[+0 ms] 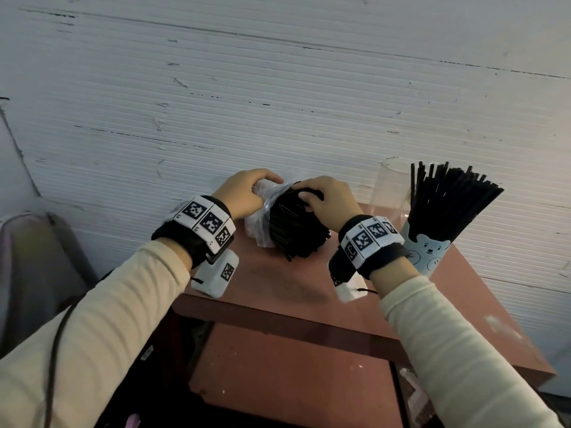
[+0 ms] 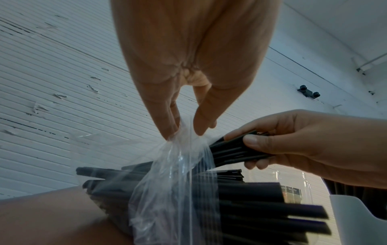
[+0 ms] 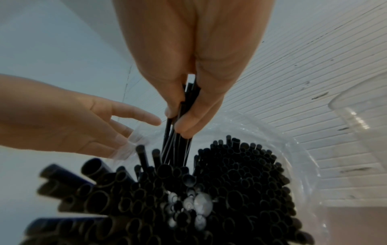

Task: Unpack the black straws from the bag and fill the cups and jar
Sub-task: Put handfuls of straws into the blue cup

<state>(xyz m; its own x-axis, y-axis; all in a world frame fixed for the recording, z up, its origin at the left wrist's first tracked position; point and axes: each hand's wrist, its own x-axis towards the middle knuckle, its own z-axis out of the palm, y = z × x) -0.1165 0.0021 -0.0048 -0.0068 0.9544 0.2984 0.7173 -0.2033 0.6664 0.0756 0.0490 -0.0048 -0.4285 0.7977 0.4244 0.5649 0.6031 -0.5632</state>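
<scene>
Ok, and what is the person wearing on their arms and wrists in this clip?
Both arms are in cream, ribbed long sleeves. Each wrist has a black band carrying white blocks printed with black square markers: the left band and the right band. A white camera box with one more marker hangs under the left wrist, and a dark cable runs along the left sleeve. The hands are bare.

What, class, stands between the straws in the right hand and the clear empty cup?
Nothing visible. The right hand grips a few black straws clear of the plastic bag, which the left hand pinches. The clear cup stands open-mouthed just to the right, beside the straw-filled bear cup.
</scene>
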